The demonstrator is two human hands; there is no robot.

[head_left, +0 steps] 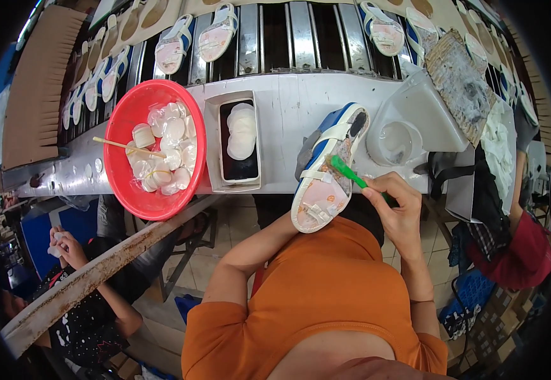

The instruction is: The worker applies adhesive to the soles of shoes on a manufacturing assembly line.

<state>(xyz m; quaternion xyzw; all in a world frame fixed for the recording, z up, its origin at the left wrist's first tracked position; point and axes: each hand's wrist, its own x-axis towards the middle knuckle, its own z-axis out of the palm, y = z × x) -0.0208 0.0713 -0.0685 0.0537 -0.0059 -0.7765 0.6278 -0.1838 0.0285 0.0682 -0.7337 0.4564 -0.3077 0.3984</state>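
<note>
A white and blue sandal (321,202) is held up over the table's near edge, sole surface facing me, toe end nearest my body. My left forearm reaches behind it, and my left hand (305,156), seemingly in a grey glove, shows only in part along its left side; most of the fingers are hidden. Closed around a green-handled brush (347,172), my right hand (397,201) is at the sandal's right. The brush head touches the bare, pinkish and grey footbed near its middle. Just right of the sandal sits a clear round cup (394,143) inside a translucent container (420,104).
A red basin (115,166) of white round pads and a box (255,180) with stacked white discs (242,131) stand to the left. Beyond, a roller conveyor (301,35) carries several sandals (218,31). A rusty bar (98,269) runs by a co-worker (88,310) at left.
</note>
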